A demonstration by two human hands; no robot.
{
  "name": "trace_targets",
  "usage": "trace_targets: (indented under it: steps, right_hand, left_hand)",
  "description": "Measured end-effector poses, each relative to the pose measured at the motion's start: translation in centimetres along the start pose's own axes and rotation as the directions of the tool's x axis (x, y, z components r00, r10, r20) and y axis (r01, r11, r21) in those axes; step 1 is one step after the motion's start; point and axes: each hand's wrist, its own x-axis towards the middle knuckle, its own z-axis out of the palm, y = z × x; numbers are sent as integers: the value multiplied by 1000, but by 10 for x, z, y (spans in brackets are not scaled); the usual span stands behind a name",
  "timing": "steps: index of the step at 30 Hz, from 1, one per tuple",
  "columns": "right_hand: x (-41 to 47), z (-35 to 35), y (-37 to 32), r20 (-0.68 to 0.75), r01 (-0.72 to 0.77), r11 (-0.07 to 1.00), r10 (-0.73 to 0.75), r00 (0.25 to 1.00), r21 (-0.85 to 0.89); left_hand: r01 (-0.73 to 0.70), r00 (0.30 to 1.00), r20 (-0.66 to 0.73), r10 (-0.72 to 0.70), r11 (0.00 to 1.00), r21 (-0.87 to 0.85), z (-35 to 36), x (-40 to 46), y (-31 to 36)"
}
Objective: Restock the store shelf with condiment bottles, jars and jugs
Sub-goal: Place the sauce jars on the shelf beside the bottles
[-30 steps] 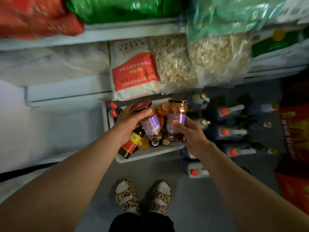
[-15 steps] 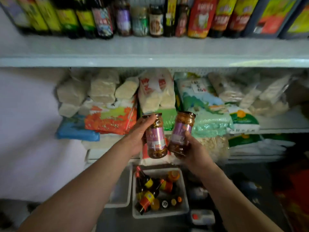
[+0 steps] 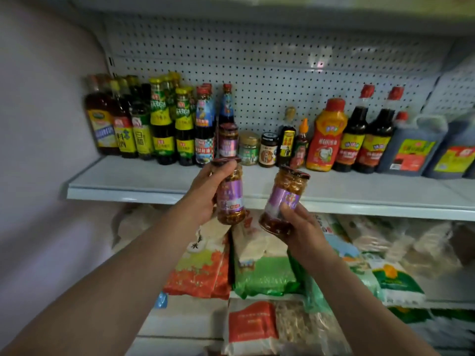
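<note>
Now your view has climbed from the floor tray to the condiment shelf point(image 3: 159, 177). Your left hand point(image 3: 205, 194) grips one purple-label jar point(image 3: 230, 195), your right hand point(image 3: 299, 228) another point(image 3: 284, 199); both ready for shelving beside the matching jar point(image 3: 228, 140).

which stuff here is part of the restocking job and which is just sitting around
Part of the job:
- left hand holding a purple-label jar
- right hand holding a second purple-label jar
- condiment shelf
- matching jar on the shelf

Just sitting around:
- bagged goods on the lower shelves
- pegboard back panel
</note>
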Motion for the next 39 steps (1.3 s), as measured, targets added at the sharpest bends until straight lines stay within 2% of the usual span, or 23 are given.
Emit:
trace_targets:
  steps: [7, 14, 17, 20, 23, 25, 29, 39]
  right_hand:
    - [72, 29, -20, -94, 153, 937, -191, 977, -313]
    - [122, 19, -5, -189, 103, 896, -201, 961, -431]
    - [142, 11, -6, -202, 71, 872, -191, 961, -483]
    - [164, 1, -3, -205, 39, 842, -176, 963, -538]
    - [183, -9, 0, -181, 34, 758, -199, 963, -651]
    - [191, -13, 2, -146, 49, 698, -217, 965, -715]
    - [205, -16, 3, -98, 86, 637, -248, 964, -766]
    - [216, -23, 2, -34, 136, 680, -230, 973, -721]
  left_hand:
    - [-14, 1000, 3, 14, 1000, 24, -24, 81, 23]
    - [-40, 999, -29, 41, 998, 45, -40, 137, -2]
    - [-81, 996, -16, 83, 991, 105, -38, 155, -6]
    - [-74, 994, -61, 87, 979, 189, -38, 165, -10]
    - [-4, 995, -87, 39, 929, 369, -51, 161, -24]
    - [-7, 997, -71, 35, 935, 354, -63, 160, -37]
    - [-18, 992, -105, 75, 884, 466, -64, 162, -45]
    - [-18, 953, -231, 197, 797, 603, -39, 176, -52]
